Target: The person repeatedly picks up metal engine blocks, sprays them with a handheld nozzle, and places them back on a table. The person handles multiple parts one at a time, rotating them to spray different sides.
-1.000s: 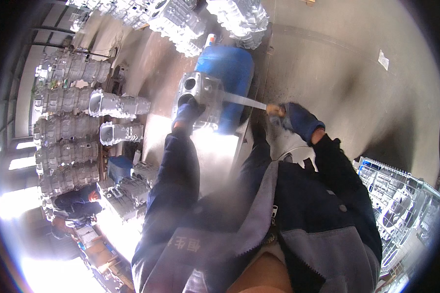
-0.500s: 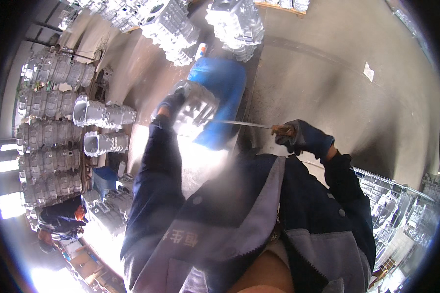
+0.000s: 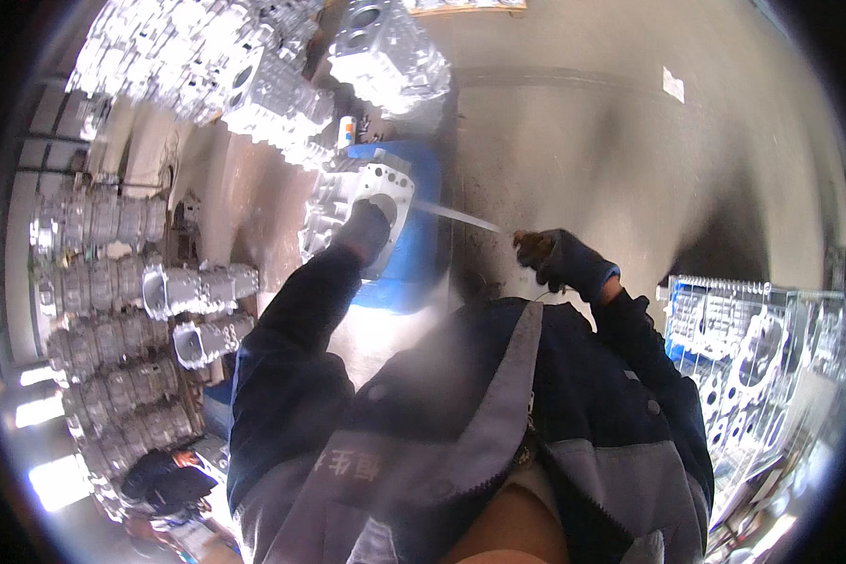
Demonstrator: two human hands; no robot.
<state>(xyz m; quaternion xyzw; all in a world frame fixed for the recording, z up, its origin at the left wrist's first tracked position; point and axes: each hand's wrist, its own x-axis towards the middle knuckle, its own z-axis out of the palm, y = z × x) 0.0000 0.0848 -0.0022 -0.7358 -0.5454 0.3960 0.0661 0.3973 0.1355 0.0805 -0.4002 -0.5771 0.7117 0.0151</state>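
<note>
My gloved left hand (image 3: 365,232) rests on a silver cast metal housing (image 3: 362,202) with a large round bore, which sits on a blue stand (image 3: 414,254). My gloved right hand (image 3: 562,260) is shut on the handle of a thin tool whose long pale rod (image 3: 456,215) reaches toward the housing's right side. Both arms wear dark blue sleeves. My jacket with grey panels fills the lower middle of the view.
Rows of similar silver castings (image 3: 122,282) line racks on the left, and more are piled at the top (image 3: 254,75). A blue crate of castings (image 3: 752,348) stands at the right. Grey concrete floor (image 3: 630,160) lies beyond my right hand.
The view has shifted, so the housing and stand sit lower and nearer the middle. My left hand stays on the housing; my right hand still holds the rod against it.
</note>
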